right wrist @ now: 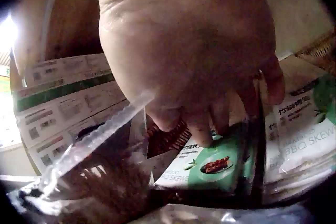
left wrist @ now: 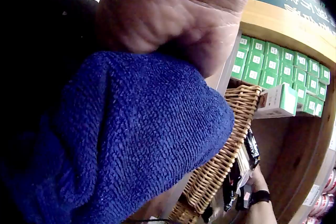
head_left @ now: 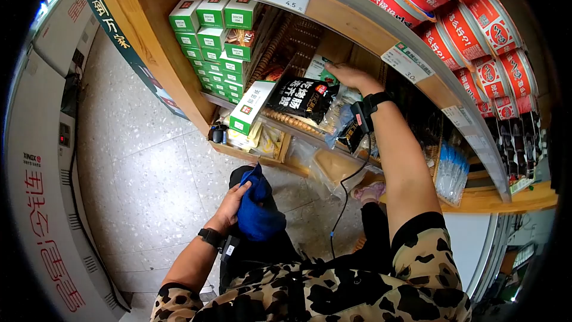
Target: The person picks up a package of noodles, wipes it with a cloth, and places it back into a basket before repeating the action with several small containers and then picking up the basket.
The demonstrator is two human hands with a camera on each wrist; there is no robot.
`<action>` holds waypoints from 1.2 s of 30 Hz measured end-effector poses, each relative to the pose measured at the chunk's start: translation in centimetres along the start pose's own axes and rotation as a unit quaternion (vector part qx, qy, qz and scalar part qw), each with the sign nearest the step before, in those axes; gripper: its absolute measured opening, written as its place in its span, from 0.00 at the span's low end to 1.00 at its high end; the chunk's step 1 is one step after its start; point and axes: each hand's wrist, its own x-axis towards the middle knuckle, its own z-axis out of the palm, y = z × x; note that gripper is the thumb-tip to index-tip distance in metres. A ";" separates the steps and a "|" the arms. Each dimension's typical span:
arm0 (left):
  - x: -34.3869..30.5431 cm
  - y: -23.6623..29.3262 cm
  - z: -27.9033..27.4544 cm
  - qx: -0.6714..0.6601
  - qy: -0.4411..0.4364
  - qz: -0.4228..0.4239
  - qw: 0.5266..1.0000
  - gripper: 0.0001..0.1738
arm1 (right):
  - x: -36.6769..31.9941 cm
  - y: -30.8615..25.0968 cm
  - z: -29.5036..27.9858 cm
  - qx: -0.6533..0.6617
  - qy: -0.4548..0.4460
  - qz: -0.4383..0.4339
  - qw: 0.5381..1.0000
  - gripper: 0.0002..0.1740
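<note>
My left hand (head_left: 231,206) grips a bunched dark blue cloth (head_left: 262,219) above my leg; in the left wrist view the cloth (left wrist: 147,124) hangs below the palm (left wrist: 168,19). Inside the shelf, my right hand (head_left: 353,77) reaches over a wicker basket to a green and white packet (head_left: 317,67). Seen from the right wrist, the fingers of that hand (right wrist: 194,40) point down onto the packet (right wrist: 210,167), which has a skewer picture. White packets (right wrist: 307,129) stand beside it. Black bags (head_left: 301,98) and clear plastic lie nearer in the basket.
Stacked green and white boxes (head_left: 217,42) fill the shelf's left side; one box (head_left: 253,106) lies at the basket's near left. Red tubs (head_left: 465,30) line the upper shelf. Below stands a carton (head_left: 271,145) of packets. A cable (head_left: 342,197) hangs from the right wrist.
</note>
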 end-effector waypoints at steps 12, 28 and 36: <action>0.0 0.0 0.0 0.003 -0.009 -0.001 1.000 0.18 | 0.5 2.4 0.8 -0.094 0.055 -0.038 0.993 0.28; 0.1 -0.1 -0.1 0.022 -0.007 -0.001 1.000 0.17 | -6.7 5.1 -1.2 0.274 0.108 -0.091 0.951 0.13; 2.5 -1.5 -1.9 0.050 -0.016 -0.063 0.997 0.25 | -30.4 12.5 2.1 0.545 0.257 -0.033 0.797 0.02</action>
